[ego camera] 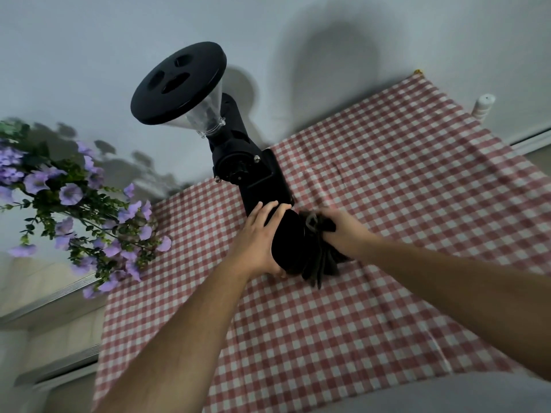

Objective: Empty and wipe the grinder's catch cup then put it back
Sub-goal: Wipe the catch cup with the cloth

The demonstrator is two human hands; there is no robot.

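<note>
1. Purple flowers [74, 204] and a white bottle [483, 106] flank the checked tablecloth [387, 204].
2. Left hand [259, 242] grips the black catch cup [287, 242] just before the grinder [238, 156].
3. Right hand [343, 231] clenches a dark cloth [317, 263] against the cup.

Dim, cool, even light. Source in front of the wall [89, 40]: soft shadows of the grinder [226, 138] and flowers [74, 204] fall on it, plus a broad head-shaped one. No glare. Strong wide-angle bending at edges; frame tilted. Forearms and corners slightly soft.
</note>
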